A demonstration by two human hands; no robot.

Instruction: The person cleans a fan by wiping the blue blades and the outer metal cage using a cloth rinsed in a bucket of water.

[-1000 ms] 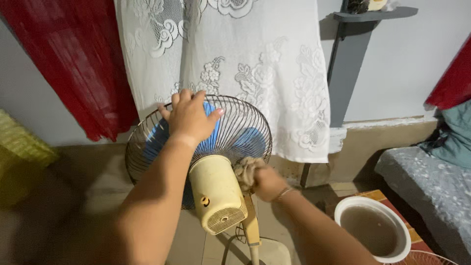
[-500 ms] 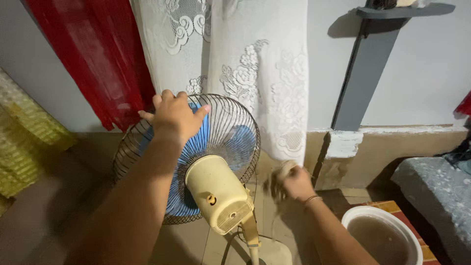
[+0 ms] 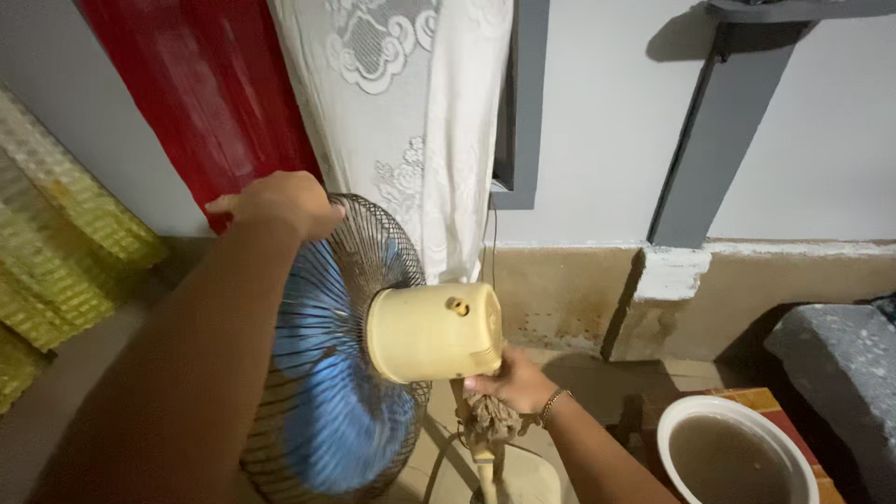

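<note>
A standing fan with a dark wire cage (image 3: 359, 243), blue blades (image 3: 327, 411) and a cream motor housing (image 3: 434, 331) stands in front of me, its head turned so the housing points right. My left hand (image 3: 280, 201) grips the top rim of the cage. My right hand (image 3: 509, 378) is under the motor housing, by the fan's neck, holding a crumpled brownish rag (image 3: 492, 418) that hangs down from it.
A white basin of murky brown water (image 3: 728, 453) sits on the floor at the lower right, beside a grey mattress (image 3: 840, 364). Red (image 3: 215, 93) and white lace curtains (image 3: 411, 121) hang behind the fan. A yellow cloth (image 3: 47, 243) lies at left.
The fan head has swung round to the left, so the motor housing now points right. My right hand with the rag has come back from the side to under the housing.
</note>
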